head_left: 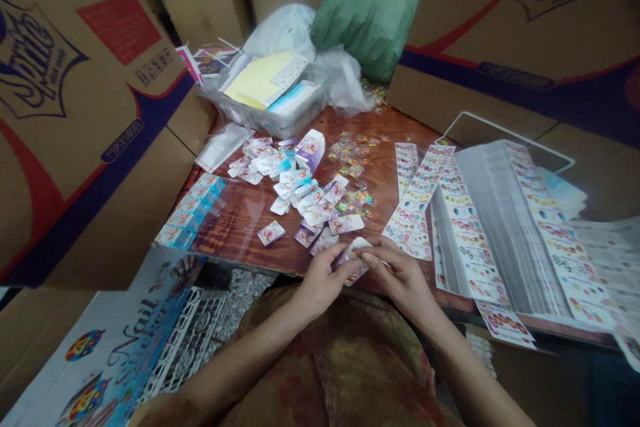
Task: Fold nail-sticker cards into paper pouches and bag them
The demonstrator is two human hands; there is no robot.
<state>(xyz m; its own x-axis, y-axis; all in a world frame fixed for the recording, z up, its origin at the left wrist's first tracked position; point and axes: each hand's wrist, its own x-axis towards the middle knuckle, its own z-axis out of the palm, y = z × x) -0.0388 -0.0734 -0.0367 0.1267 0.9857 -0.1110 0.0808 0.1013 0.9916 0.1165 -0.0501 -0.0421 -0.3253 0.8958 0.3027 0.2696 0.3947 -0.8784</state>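
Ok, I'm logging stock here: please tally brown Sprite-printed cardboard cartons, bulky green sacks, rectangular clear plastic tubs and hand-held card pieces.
Brown Sprite-printed cardboard cartons: 2
Green sack: 1
Clear plastic tub: 1
Purple-and-white card piece held by left hand and right hand: 1
Total: 5

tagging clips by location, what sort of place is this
Probably a small packing workshop, though it could be a home workspace: small printed boxes heaped on a wood-grain table, stacks of what look like sticker sheets, and large Sprite cartons on both sides.
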